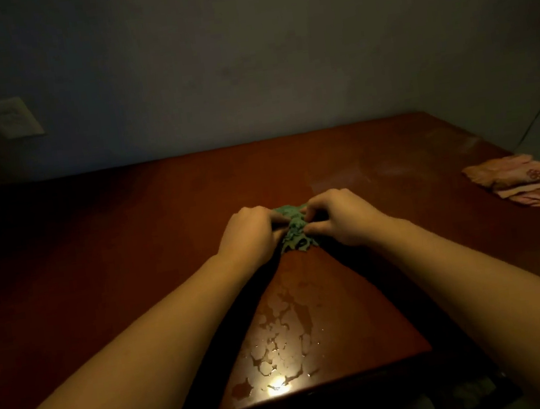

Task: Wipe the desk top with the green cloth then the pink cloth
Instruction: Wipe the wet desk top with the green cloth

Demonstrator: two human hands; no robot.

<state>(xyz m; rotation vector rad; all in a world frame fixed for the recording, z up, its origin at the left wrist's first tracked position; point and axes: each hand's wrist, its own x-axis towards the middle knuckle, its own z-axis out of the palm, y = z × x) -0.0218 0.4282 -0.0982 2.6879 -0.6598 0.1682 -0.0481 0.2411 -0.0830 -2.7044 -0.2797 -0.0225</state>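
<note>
Dim room, one lamp glare on the near tabletop (342, 167). Both hands out at mid-tabletop, meeting over the green cloth (294, 232). Left hand (251, 232) and right hand (342, 217) each have the grip clamped on the cloth, fingers curled in from either side, knuckles up. Cloth bunched into a wad between them, resting on the wood

Likely reason for the two-handed hold: gathering the cloth into a compact pad before pushing it across the wet patch (279, 337) just toward the body

Wad's long axis runs roughly away from the person, near end fanning out toward the puddle; edges too crumpled to name a front

Pink cloth (527, 184) lies folded, well apart at the right edge, untouched; probably parked there for the second pass
</note>
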